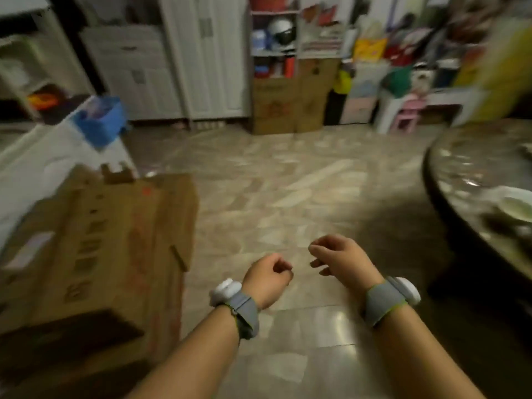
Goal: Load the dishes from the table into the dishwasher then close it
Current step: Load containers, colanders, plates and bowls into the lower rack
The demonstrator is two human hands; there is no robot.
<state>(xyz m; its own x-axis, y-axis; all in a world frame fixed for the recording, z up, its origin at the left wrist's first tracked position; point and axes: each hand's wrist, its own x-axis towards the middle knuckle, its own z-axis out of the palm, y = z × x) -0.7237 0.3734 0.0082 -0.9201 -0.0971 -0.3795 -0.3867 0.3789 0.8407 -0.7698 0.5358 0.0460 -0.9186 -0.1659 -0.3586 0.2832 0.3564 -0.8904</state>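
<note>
The picture is blurred by motion. My left hand (267, 279) and my right hand (342, 259) hang over the tiled floor, low in the middle, both with loosely curled fingers and nothing in them. At the right edge stands a round dark-rimmed table (466, 168) with a marbled top. A pale dish (516, 207) lies on it near the right border, well to the right of my right hand. No dishwasher can be made out.
A large cardboard box (115, 240) fills the lower left, with a white appliance (43, 159) and a blue basket (100, 119) behind it. White cupboards (201, 53), shelves (273, 38) and cluttered boxes line the far wall. Tiled floor (288, 182) spreads between.
</note>
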